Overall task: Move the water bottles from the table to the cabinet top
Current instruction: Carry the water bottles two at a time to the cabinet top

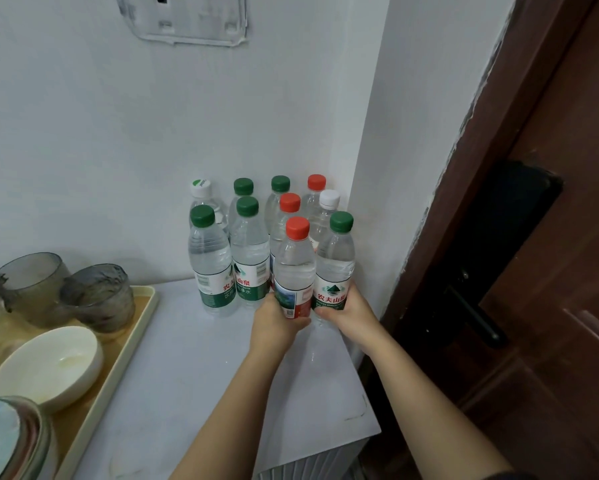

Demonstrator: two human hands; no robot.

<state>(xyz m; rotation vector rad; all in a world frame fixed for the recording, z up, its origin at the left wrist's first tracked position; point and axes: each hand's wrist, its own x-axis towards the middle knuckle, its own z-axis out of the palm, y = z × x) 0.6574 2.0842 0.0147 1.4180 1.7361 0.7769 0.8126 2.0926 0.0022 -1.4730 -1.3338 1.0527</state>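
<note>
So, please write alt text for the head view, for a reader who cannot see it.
Two hands each grip a water bottle over a white cabinet top: the left hand a red-capped bottle, the right hand a green-capped bottle. Eight more bottles stand behind in the corner. A tray with a bowl and glass cups lies at left.

We see two bare hands, the left hand point(277, 320) and the right hand point(350, 313), each on a bare forearm. Along the frame's bottom edge, the right arm ends in a sliver of dark sleeve point(523, 476).
</note>
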